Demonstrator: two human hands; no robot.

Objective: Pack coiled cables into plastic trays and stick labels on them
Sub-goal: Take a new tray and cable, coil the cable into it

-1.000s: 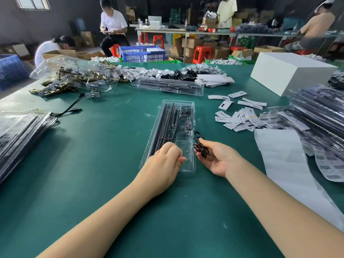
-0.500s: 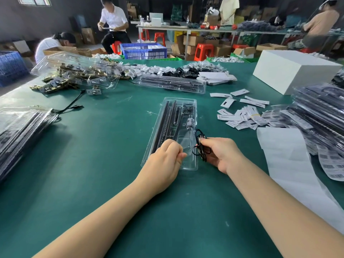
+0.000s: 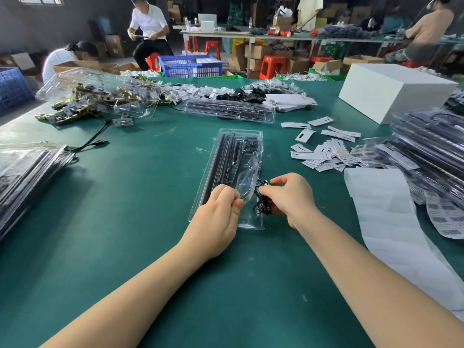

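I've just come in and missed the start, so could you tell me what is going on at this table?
A person is packing a clear tray on the green table. The left hand lifts a flap of the tray at its near end, while the right hand brings a small coiled black cable to that end. Loose labels lie to the right.

My table [image 3: 120,202] has a soft, dull green cloth top. At 12 o'clock, the clear plastic tray [image 3: 251,222] is shiny. The black cable [image 3: 261,207] looks smooth.
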